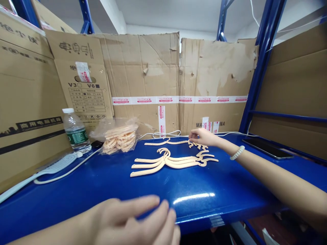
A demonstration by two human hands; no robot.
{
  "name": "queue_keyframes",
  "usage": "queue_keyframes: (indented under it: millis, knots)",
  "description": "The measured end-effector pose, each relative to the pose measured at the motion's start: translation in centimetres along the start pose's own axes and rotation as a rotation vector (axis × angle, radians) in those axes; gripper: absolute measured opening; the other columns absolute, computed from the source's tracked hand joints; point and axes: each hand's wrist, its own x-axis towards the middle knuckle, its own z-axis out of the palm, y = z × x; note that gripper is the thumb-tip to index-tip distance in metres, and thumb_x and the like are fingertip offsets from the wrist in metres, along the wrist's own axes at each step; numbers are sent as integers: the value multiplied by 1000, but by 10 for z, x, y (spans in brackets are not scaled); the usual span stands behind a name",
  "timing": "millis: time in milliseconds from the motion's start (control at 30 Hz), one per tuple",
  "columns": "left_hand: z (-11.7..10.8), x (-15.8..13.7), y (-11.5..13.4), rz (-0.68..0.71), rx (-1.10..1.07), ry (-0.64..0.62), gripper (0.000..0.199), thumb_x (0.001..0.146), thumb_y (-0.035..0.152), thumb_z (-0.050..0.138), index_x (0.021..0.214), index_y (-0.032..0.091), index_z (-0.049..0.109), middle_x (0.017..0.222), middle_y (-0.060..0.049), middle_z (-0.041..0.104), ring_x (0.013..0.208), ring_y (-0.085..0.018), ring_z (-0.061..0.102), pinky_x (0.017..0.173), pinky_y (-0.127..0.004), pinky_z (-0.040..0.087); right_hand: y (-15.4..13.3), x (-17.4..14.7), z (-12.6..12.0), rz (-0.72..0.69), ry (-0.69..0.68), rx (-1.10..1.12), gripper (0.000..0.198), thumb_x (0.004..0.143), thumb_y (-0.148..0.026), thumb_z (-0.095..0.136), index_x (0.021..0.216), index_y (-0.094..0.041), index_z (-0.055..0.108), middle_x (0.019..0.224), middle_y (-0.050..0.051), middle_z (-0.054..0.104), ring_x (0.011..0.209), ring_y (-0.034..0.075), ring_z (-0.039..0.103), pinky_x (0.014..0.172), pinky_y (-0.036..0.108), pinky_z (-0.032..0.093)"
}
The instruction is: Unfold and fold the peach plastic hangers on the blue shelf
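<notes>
My left hand (143, 221) is in the foreground above the table's front edge, slightly blurred. Its fingers are stretched out and hold nothing I can see. My right hand (202, 136) reaches to the back of the table, fingers curled together over several small beige hook-shaped pieces (198, 145). Whatever lies between its fingertips is hidden. Just left of it lies a beige plastic hanger (158, 143). Closer to me, several similar hangers (163, 162) lie overlapped, hooks pointing away, with curved pieces at their right ends.
On the blue table (109, 194), a clear bag of beige parts (121, 137) sits back left, beside a water bottle (76, 131) and a pale-blue slotted paddle-shaped object (57, 165). A phone (267, 148) lies at right. A white cable (163, 134) runs along the cardboard (145, 75) behind.
</notes>
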Motion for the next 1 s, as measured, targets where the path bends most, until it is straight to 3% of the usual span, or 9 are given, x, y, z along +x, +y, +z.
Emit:
queue_keyframes:
  millis: [100,233,367,567,767,1000]
  knots:
    - [18,33,-34,291,118,-72,24,92,14,42,94,21,65,88,-4,69,81,-19,63,66,-32,52,7,19,5,-2,-74,-68,20,77,-19,61,94,-13,70,84,8,72,78,21,66,70,27,48]
    - [45,42,-62,154,136,-130,23,91,13,41,75,15,59,62,-3,58,59,-17,55,57,-31,47,20,41,19,-2,-173,-138,26,77,-20,63,101,-14,71,99,13,71,91,27,66,77,31,48]
    - [53,27,-64,38,82,-157,26,90,17,40,68,16,53,64,-4,56,59,-16,52,57,-30,43,28,54,36,-5,-250,-146,27,80,-22,62,105,-15,70,106,11,70,96,26,65,80,29,48]
    - [53,25,-63,-47,-21,-157,18,89,15,42,77,16,55,72,-5,59,66,-17,53,63,-29,43,25,61,50,-14,-277,-99,18,77,-18,62,92,-15,72,90,7,73,80,21,66,69,25,47]
    - [54,23,-64,-99,-55,-172,13,87,12,43,87,14,56,78,-5,61,72,-18,55,67,-31,45,12,57,41,-20,-214,-17,10,74,-18,62,79,-14,70,81,7,72,75,19,65,67,25,46]
    - [46,27,-69,-98,0,-138,16,87,12,44,96,14,57,87,-8,65,85,-22,60,75,-36,47,0,32,14,15,-92,142,10,71,-24,66,72,-15,62,70,4,68,66,17,64,58,24,45]
